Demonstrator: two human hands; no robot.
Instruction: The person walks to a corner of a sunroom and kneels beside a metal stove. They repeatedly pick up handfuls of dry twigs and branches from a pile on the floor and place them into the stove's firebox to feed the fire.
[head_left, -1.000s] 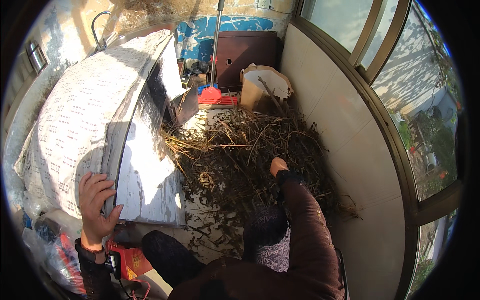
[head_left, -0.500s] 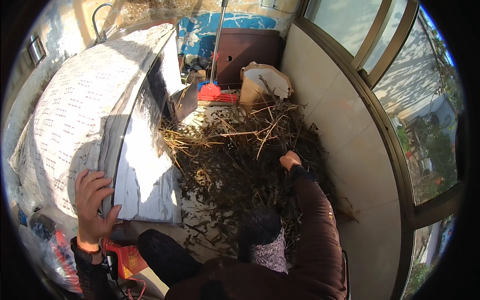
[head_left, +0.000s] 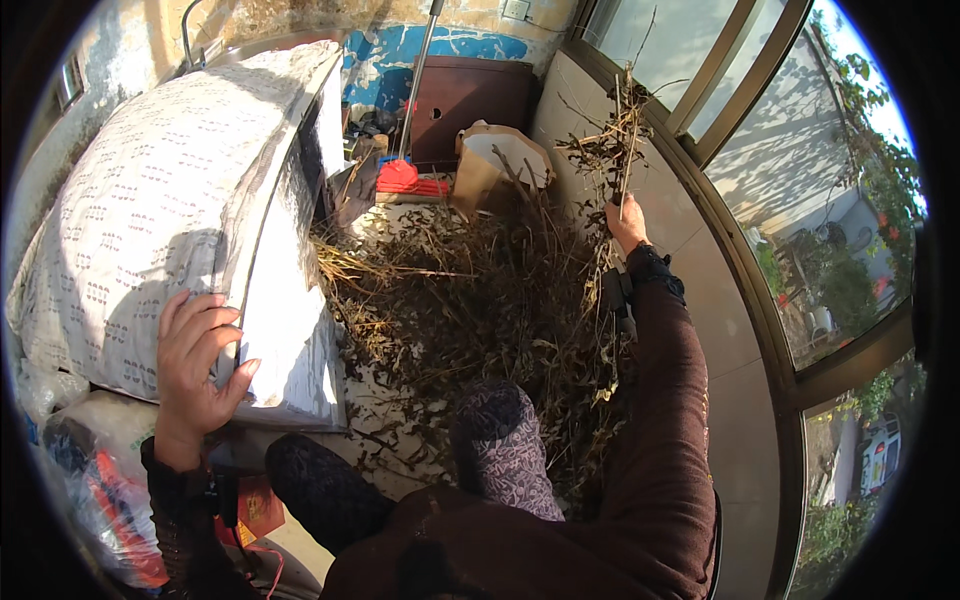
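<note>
My right hand (head_left: 627, 222) is closed around a bunch of dried plant stalks (head_left: 622, 135). The stalks rise toward the window frame, with more brown leaves hanging below the fist. A wide heap of dry stalks and leaves (head_left: 450, 310) covers much of the pale floor in front of my legs. To the left, my left hand (head_left: 195, 375) lies with fingers spread on the edge of a large white box-like chest (head_left: 290, 350). A patterned pale quilt (head_left: 130, 210) drapes over the chest's top. Nothing is held in that hand.
A cut-open tan container (head_left: 480, 185) stands at the back, beside a dark red board (head_left: 465, 100). A red broom (head_left: 398, 178) leans nearby. The tiled wall (head_left: 700, 290) and framed windows run along the right. Stuffed plastic bags (head_left: 100, 480) sit at lower left.
My right hand has risen from the heap, forward and to the right, lifting the dried stalks beside the window wall. My left hand stays on the chest's edge.
</note>
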